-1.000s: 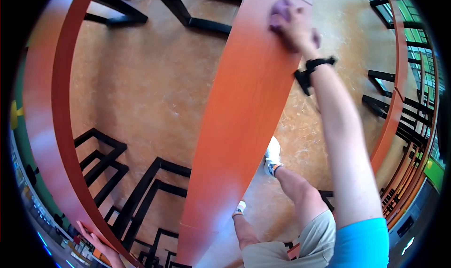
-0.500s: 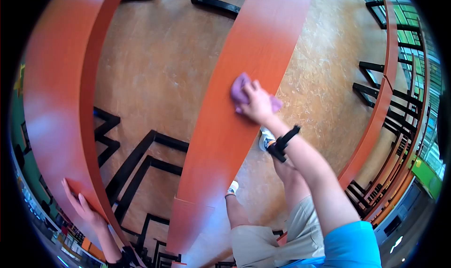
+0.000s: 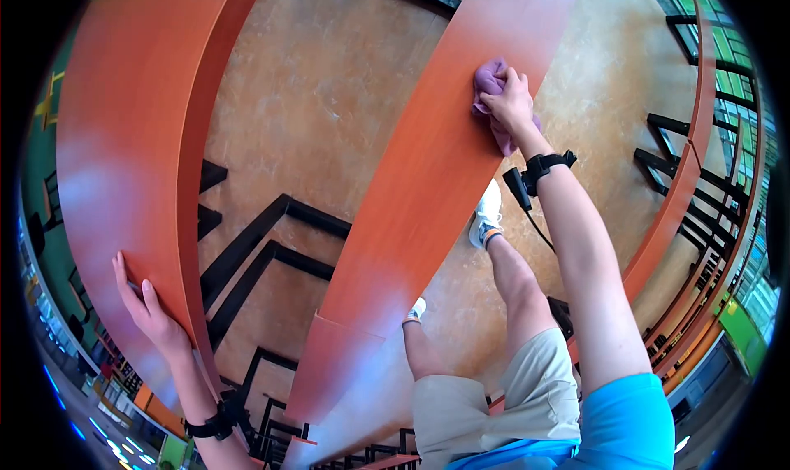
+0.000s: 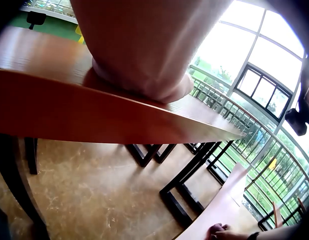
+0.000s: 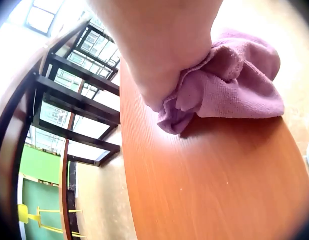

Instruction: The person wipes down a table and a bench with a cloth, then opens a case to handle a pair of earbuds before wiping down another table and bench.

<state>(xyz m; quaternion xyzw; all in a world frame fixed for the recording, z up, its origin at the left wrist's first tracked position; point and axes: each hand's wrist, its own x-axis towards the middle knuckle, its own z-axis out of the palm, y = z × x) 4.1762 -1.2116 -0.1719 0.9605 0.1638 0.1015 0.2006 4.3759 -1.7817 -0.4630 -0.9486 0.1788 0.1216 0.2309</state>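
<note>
My right hand (image 3: 513, 106) grips a crumpled purple cloth (image 3: 487, 76) against the top of a long, narrow red-brown bench (image 3: 411, 198). One end of the cloth hangs over the bench's right edge. In the right wrist view the cloth (image 5: 239, 95) is bunched under the hand (image 5: 164, 55), its folds lying on the wood. To the left, my left hand (image 3: 155, 320) rests with fairly straight fingers on a wider red-brown table (image 3: 132, 149), near its edge. The left wrist view has this hand (image 4: 144, 55) lying on the tabletop, its fingers hidden.
Black metal legs (image 3: 251, 244) stand between table and bench on a brown marbled floor (image 3: 304, 116). Another bench (image 3: 687, 174) curves along the right, with more furniture beyond. The person's legs (image 3: 522, 285) stand close at the bench's right side. Tall windows and a railing (image 4: 267, 135) lie farther off.
The right hand and cloth swept toward me along the bench, then back away partway. The left hand slid forward along the table. The head view shifted.
</note>
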